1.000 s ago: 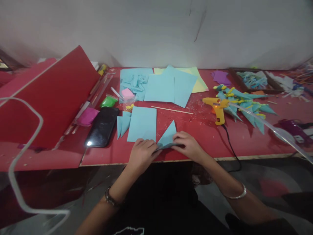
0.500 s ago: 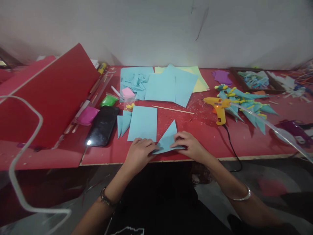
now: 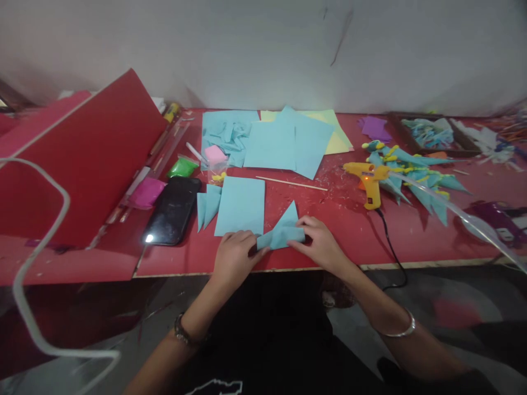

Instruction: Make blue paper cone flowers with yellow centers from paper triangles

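Between my hands, close to the table's front edge, is a blue paper triangle with its lower edge turned up into a band. My left hand pinches the left end of that band between thumb and fingers. At the right end, my right hand grips the band, thumb in front and fingers behind. The triangle's tip points away from me. Just beyond my left hand lies a flat blue paper sheet, with small folded blue cones at its left.
A black phone lies to the left, near a leaning red board. A thin stick and more blue sheets lie farther back. Right of my hands stand a yellow glue gun and finished blue cones with yellow trim.
The triangle's lower edge, flat before, is now folded up over its front. Both hands have shifted slightly with the fold.
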Tool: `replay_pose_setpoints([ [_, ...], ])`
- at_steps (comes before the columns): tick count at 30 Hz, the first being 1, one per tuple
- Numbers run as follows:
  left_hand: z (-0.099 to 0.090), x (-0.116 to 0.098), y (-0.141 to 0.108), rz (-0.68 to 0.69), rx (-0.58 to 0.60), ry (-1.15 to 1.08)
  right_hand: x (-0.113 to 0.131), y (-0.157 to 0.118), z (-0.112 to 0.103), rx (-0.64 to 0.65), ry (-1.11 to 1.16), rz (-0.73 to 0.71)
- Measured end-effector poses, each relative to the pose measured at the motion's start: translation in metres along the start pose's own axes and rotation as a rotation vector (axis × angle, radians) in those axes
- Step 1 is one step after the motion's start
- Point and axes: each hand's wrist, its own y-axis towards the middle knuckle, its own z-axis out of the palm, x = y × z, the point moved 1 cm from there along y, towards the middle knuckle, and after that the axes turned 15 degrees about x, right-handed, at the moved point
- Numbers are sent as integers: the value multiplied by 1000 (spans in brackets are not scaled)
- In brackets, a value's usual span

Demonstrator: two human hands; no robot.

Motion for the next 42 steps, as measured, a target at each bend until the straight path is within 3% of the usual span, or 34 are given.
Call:
replay_pose_setpoints([
  [6, -3, -4, 0, -39, 20, 2, 0, 0, 3, 4, -82, 53],
  [12, -4, 1, 0, -18, 73, -15, -1, -5, -1, 27, -33, 12],
  [18, -6, 4, -1, 269, 119, -86, -10, -12, -4, 138, -8, -186],
  [22, -6, 1, 1, 332, 106, -71, -11, -15, -1, 118, -15, -232],
  [27, -3, -1, 4, 297, 22, -56, -4, -14, 0, 52, 34, -153],
  [32, 0, -1, 4, 169, -56, 4, 4, -8, 2, -28, 18, -38],
  [42, 1, 1, 3, 9, -103, 97, 3, -4, 10, -79, -36, 68],
])
